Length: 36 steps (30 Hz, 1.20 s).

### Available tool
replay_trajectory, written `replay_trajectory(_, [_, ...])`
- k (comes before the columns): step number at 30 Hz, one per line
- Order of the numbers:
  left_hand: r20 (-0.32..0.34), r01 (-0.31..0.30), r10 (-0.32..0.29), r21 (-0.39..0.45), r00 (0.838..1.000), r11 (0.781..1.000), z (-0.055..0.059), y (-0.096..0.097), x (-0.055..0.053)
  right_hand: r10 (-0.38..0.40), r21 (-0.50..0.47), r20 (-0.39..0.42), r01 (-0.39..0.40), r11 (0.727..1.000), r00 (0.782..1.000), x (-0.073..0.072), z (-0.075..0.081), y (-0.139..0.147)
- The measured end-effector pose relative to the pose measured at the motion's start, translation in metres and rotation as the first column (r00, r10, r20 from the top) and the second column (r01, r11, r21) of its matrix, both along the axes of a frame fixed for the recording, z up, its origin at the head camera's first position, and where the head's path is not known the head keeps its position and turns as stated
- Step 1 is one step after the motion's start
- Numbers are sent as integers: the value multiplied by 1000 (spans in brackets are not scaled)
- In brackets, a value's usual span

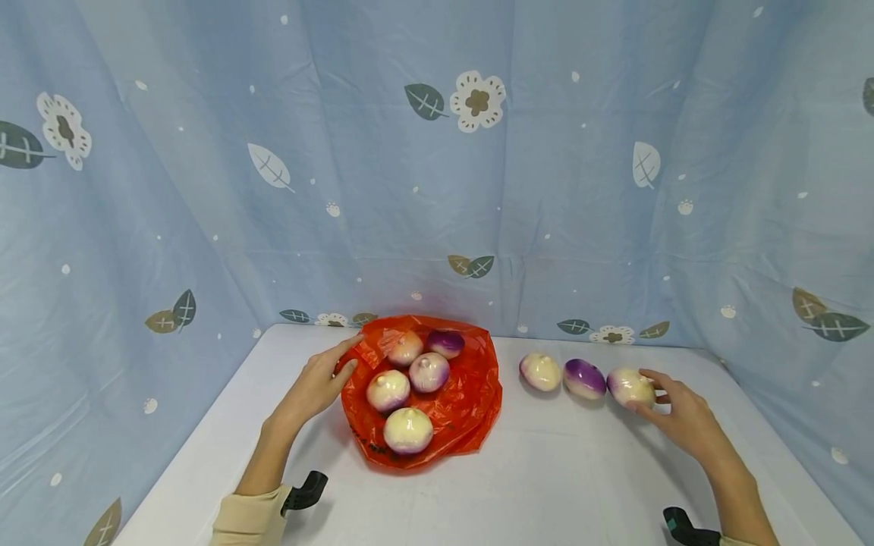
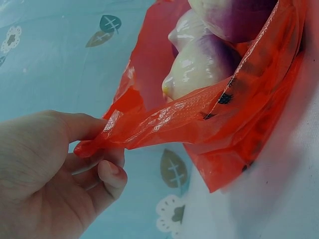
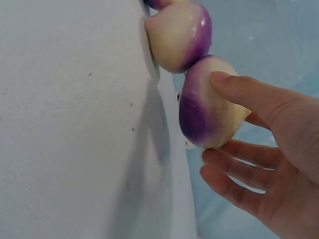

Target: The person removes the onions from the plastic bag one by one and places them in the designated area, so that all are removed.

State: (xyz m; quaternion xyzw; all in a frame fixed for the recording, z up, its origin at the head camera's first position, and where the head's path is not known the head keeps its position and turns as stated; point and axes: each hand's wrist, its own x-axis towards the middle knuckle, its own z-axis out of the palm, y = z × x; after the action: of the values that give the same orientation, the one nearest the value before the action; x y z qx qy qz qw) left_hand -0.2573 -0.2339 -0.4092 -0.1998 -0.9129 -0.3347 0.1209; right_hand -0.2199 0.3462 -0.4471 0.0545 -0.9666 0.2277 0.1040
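Note:
My left hand (image 1: 315, 385) pinches the rim of a red plastic bag (image 1: 471, 390) between thumb and fingers. In the left wrist view the bag's edge (image 2: 144, 124) is drawn out toward that hand. Several glossy white-and-purple turnips (image 1: 408, 431) lie inside the open bag. To the right, my right hand (image 1: 686, 421) grips a turnip (image 1: 627, 387) at the right end of a row of three. The right wrist view shows the thumb on one side of this turnip (image 3: 207, 109) and fingers on the other. It sits right against the middle turnip (image 1: 584, 378).
The third turnip (image 1: 540, 371) of the row is nearest the bag. Everything stands on a white table (image 1: 546, 485). A blue curtain (image 1: 382, 189) with leaves and flowers surrounds it at the back and sides. A black wrist mount (image 1: 306, 491) shows at the left sleeve.

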Motion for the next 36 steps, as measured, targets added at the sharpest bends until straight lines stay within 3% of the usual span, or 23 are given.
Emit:
replay_trajectory(23, [0,-5,5,-7,1000,1000,-3,-1,-2,16,8,15,-16,1000,1000,-6,-14,-11])
replay_trajectory(36, [-13,-4,4,-10,1000,1000,-3,0,-2,16,17,42,-17,1000,999,-7,-14,-12])
